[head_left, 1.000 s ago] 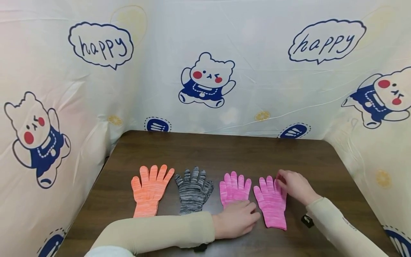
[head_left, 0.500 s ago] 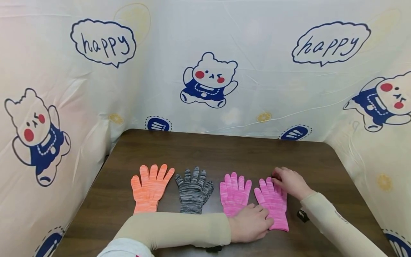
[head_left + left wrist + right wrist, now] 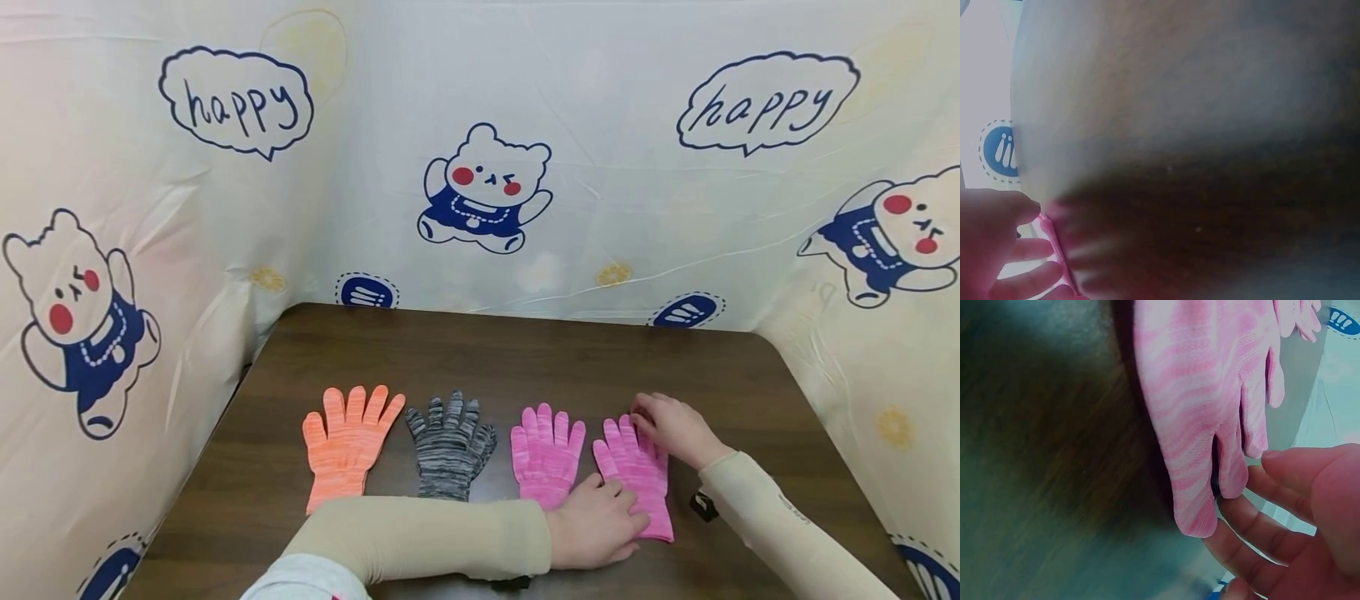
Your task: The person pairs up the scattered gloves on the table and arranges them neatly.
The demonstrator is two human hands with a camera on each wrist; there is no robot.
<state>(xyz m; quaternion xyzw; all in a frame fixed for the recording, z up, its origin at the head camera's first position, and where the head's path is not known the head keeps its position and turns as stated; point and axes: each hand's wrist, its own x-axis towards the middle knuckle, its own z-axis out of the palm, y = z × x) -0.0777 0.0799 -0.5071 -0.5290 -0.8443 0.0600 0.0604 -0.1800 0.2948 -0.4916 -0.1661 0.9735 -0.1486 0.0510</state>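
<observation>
Two pink gloves lie on the brown table, the left one (image 3: pixel 547 454) apart from the right one (image 3: pixel 637 475). My left hand (image 3: pixel 597 521) is low at the right pink glove's cuff; in the left wrist view its thumb and fingertips touch the cuff edge (image 3: pixel 1062 259). At the glove's other end is my right hand (image 3: pixel 675 427), its fingertips against the glove's finger ends (image 3: pixel 1196 519), thumb apart from the longer fingers. The glove stays flat on the tabletop. Further left lie a grey-black striped glove (image 3: pixel 450 450) and an orange glove (image 3: pixel 345 454).
The left forearm's beige sleeve (image 3: pixel 427 537) crosses in front of the orange and grey gloves and covers the table's near part. Printed white curtains (image 3: pixel 487 83) stand behind and on both sides of the table (image 3: pixel 525 350).
My left hand has moved right from between the pink gloves to the right glove's cuff. My right hand has shifted slightly left along the glove's fingers. The gloves have hardly moved.
</observation>
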